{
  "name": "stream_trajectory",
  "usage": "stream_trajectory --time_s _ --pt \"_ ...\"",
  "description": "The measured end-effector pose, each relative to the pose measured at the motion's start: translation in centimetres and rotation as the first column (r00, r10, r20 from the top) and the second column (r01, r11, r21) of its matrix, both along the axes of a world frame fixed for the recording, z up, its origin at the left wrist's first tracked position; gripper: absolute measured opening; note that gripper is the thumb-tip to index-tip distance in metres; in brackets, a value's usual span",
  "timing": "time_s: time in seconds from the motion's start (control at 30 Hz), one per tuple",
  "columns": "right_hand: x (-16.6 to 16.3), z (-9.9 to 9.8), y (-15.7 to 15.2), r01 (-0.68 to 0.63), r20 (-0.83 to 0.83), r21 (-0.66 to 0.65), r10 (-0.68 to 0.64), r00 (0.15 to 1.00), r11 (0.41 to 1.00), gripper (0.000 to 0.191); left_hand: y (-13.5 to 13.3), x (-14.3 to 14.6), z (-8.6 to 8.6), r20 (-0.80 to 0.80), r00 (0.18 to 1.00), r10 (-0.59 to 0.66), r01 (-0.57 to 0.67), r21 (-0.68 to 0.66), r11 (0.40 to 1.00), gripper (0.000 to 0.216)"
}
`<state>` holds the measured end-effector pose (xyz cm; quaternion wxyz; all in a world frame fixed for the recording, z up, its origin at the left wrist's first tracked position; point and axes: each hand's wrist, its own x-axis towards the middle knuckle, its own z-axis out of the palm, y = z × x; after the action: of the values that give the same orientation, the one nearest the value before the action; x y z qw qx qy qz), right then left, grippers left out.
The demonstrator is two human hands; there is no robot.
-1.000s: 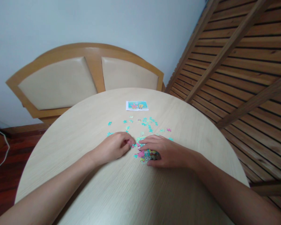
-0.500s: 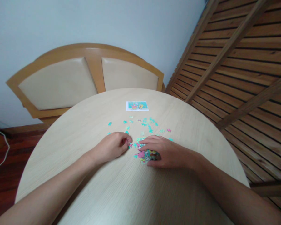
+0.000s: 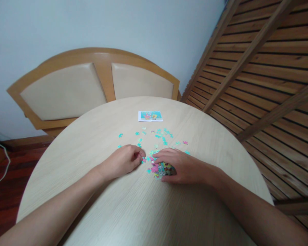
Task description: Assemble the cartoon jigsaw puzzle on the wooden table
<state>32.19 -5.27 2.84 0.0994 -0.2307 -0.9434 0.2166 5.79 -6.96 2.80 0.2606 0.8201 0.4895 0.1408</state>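
A partly joined jigsaw puzzle (image 3: 156, 169), showing pink, yellow and teal cartoon figures, lies near the middle of the table. My right hand (image 3: 179, 166) rests over its right side with fingers stretched out and thumb along the near edge, hiding part of the picture. Just left of the puzzle is my left hand (image 3: 127, 159), its thumb and forefinger pinched on a small pink and teal puzzle piece (image 3: 143, 160), mostly at the fingertips. Loose teal pieces (image 3: 165, 141) are scattered beyond both hands, with a pink piece (image 3: 185, 142) to the right.
A picture card (image 3: 151, 116) with the same cartoon figures lies at the far side of the round wooden table (image 3: 113, 215). Behind it stands a padded chair (image 3: 101, 58) against the wall. A slatted wooden screen (image 3: 267, 65) rises at the right.
The left fingertips have shifted very slightly along with the small piece beside the puzzle. My right hand stays on the puzzle, almost unmoved.
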Motion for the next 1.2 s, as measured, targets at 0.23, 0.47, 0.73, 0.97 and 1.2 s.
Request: stream_trajectory --time_s 0.23,0.47,0.73,0.97,1.2 --pt "-0.02 0.07 -0.04 0.0 -0.001 -0.007 0.0 1.0 1.0 0.052 -0.1 0.39 -0.27 0.069 0.998 0.0 0.005 -0.063 0.998 0.023" --pt "-0.02 -0.07 0.02 -0.005 0.001 0.001 0.005 1.0 1.0 0.052 -0.16 0.44 -0.51 0.113 0.993 -0.032 0.038 -0.055 0.998 0.03" --pt "-0.02 -0.16 0.1 -0.011 -0.023 -0.005 0.011 1.0 1.0 0.05 -0.21 0.34 -0.7 0.135 0.99 -0.036 0.044 -0.061 0.997 0.027" --pt "-0.07 -0.04 0.01 -0.016 -0.022 -0.003 0.016 1.0 1.0 0.05 -0.39 0.45 -0.61 0.143 0.99 -0.02 0.03 -0.069 0.997 0.02" --pt "-0.03 -0.06 0.06 -0.016 -0.012 0.001 0.016 1.0 1.0 0.051 -0.39 0.41 -0.22 0.108 0.994 -0.023 0.032 -0.076 0.997 0.016"
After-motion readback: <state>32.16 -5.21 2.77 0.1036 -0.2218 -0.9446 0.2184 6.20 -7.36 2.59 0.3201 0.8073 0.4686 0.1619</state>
